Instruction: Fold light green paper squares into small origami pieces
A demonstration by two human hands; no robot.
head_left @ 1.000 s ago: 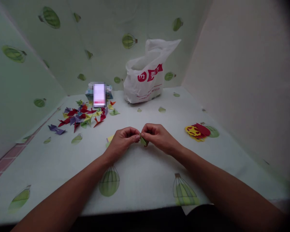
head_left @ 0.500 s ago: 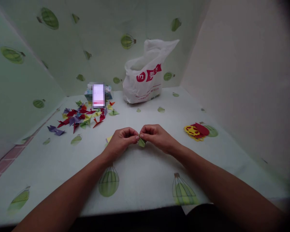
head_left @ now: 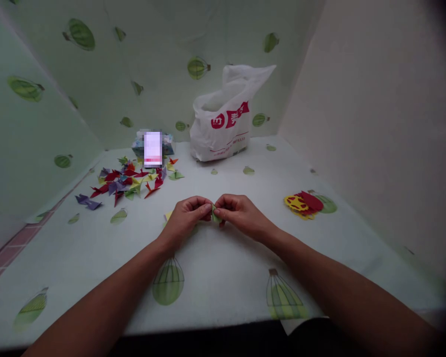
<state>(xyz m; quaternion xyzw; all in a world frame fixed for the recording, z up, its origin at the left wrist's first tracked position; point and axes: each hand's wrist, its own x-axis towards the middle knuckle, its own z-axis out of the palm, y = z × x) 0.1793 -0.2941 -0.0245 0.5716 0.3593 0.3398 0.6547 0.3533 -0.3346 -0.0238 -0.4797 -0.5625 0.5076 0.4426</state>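
Note:
Between my two hands is a small folded piece of green paper (head_left: 216, 216), held just above the table and mostly covered by fingers. My left hand (head_left: 191, 213) pinches its left side between thumb and curled forefinger. On the right side, my right hand (head_left: 237, 210) grips the paper with its thumb across the front and its fingers bent behind. The fingertips of both hands nearly touch. A yellow slip of paper (head_left: 168, 215) peeks out beside my left hand, most of it hidden.
A pile of colourful folded paper cranes (head_left: 126, 181) lies at the back left, by a lit phone (head_left: 153, 148) leaning against a tissue box (head_left: 168, 144). A white plastic bag (head_left: 221, 131) stands at the back. Red and yellow cut-outs (head_left: 304, 204) lie on the right.
The green paper has turned and now shows less between my hands, and my right fingers have closed further around it. The view has shifted slightly.

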